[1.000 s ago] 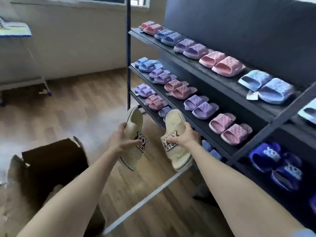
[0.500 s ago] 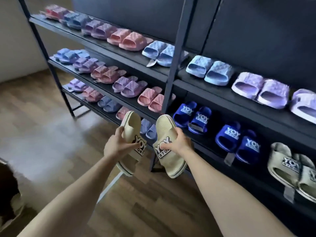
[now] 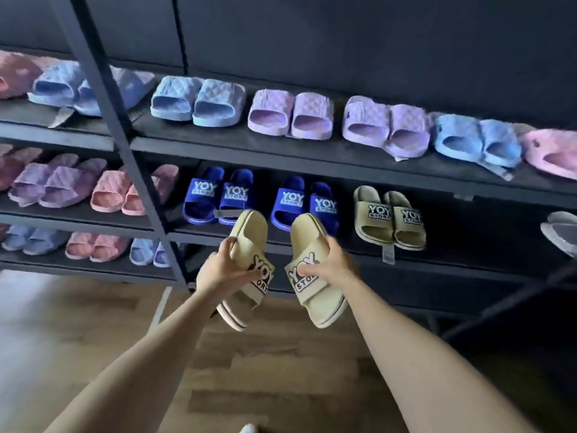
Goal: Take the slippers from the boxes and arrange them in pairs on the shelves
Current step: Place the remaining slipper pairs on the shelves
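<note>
- The left hand [image 3: 223, 270], low in the centre of the frame, has its fingers [image 3: 228, 246] curled round the strap side of a beige foam slide slipper with a black-and-white "YOY STORY" strap [image 3: 249, 235], held in the air in front of the shelves
- The right hand [image 3: 329, 264] grips the matching beige slipper [image 3: 313, 296] the same way, thumb laid over the logo; the two hang just beside each other without touching, heels up and away, toes down
- Both look soft and light, with thick soles edged by a dark line, so a one-hand hold each seems plenty
- The best move is probably to carry them right to the bare stretch of the black middle shelf board [image 3: 487, 235] and set them down together, sides touching, heels to the back, logos forward
- That spot lies between the olive-green logo pair [image 3: 390, 218] and a grey slipper [image 3: 559, 232] at the right edge; keep clear of both
- Two royal-blue logo pairs [image 3: 218, 195] stand left of the olive pair
- The top shelf [image 3: 312, 148] looks full of quilted pastel pairs
</note>
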